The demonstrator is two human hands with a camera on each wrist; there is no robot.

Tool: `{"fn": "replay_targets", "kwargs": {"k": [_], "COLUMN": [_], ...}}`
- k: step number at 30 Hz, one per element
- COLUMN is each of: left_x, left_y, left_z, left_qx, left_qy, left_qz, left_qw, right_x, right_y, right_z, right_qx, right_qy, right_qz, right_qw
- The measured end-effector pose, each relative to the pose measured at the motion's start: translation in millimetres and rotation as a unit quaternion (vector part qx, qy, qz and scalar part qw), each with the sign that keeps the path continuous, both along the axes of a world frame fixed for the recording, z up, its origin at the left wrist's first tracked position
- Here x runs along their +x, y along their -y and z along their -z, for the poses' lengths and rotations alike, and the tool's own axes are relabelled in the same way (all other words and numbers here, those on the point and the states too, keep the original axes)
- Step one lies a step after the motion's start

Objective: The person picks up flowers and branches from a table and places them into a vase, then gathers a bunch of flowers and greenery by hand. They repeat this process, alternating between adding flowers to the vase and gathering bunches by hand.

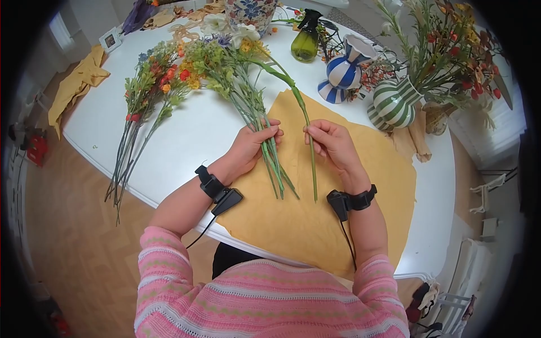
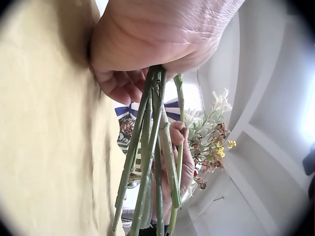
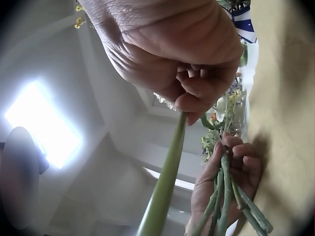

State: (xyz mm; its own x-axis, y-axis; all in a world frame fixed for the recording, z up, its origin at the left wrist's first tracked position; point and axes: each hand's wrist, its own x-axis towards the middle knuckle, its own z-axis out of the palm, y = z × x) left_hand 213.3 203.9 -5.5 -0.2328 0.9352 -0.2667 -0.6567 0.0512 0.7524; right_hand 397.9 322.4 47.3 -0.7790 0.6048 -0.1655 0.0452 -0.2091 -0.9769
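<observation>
A bunch of mixed artificial-looking flowers (image 1: 217,73) has its green stems (image 2: 147,147) gathered in my left hand (image 1: 253,147), gripped between thumb and fingers. Their cut ends hang over the yellow wrapping paper (image 1: 360,186). To the right, my right hand (image 1: 333,145) pinches a thicker single flower stem (image 1: 314,174) between thumb and fingertips. This stem runs beside the bunch and bends left at its upper end toward the white blooms (image 1: 245,35). In the right wrist view its lower part (image 3: 165,182) points down from the fingertips, with my left hand (image 3: 206,187) beyond.
More flowers (image 1: 146,90) lie on the white table (image 1: 90,132) at left. Toward the back stand a floral vase (image 1: 251,14) and a green spray bottle (image 1: 305,42). A blue-striped vase (image 1: 342,72) and a green-striped vase (image 1: 394,103) with tall flowers are at right.
</observation>
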Motion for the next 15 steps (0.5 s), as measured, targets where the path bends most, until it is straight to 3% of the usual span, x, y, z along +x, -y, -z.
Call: {"fn": "replay_targets", "kwargs": {"k": [9, 13, 15], "left_x": [-2.1, -2.0, 0.7], "left_y": [-2.6, -4.0, -3.0], "left_z": [4.1, 6.4, 3.2], "left_qx": [-0.008, -0.004, 0.001], "left_qy": [0.003, -0.005, -0.008], "left_qz": [0.001, -0.003, -0.001], "left_qw": [1.000, 1.000, 1.000], "right_x": [23.4, 37.2, 46.5], "right_y": [-8.0, 1.0, 3.6], "right_z": [-19.8, -41.8, -54.4], "right_qx": [-0.086, -0.020, 0.066], "right_qy": [-0.137, -0.139, -0.159], "right_qz": [-0.101, -0.111, -0.105], "right_qw": [0.982, 0.984, 0.979]}}
